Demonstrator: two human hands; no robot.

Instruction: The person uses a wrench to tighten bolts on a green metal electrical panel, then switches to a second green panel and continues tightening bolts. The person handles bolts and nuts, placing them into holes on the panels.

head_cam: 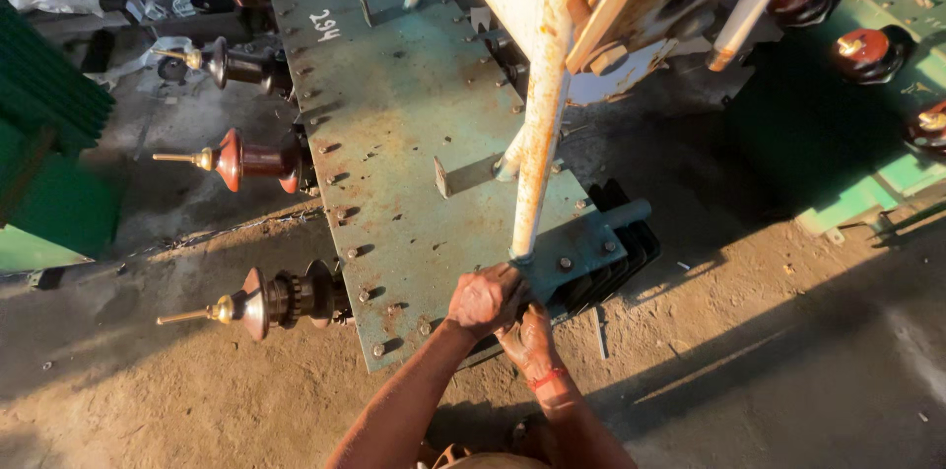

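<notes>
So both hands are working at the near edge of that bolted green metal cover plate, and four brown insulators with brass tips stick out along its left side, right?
Not quite: the head view shows three brown insulators with brass tips, not four, along the left side of the bolted green metal cover plate. The left hand and the right hand are indeed at its near edge.

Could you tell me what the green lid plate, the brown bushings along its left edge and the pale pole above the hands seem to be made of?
Green lid plate: likely steel, painted dull green, worn and bolted along its edges.
Brown bushings: probably glazed ceramic, glossy ribbed discs, with brass-looking tips.
Pale pole: likely steel, cream paint flaking to orange rust.
Both hands are at its foot.
</notes>
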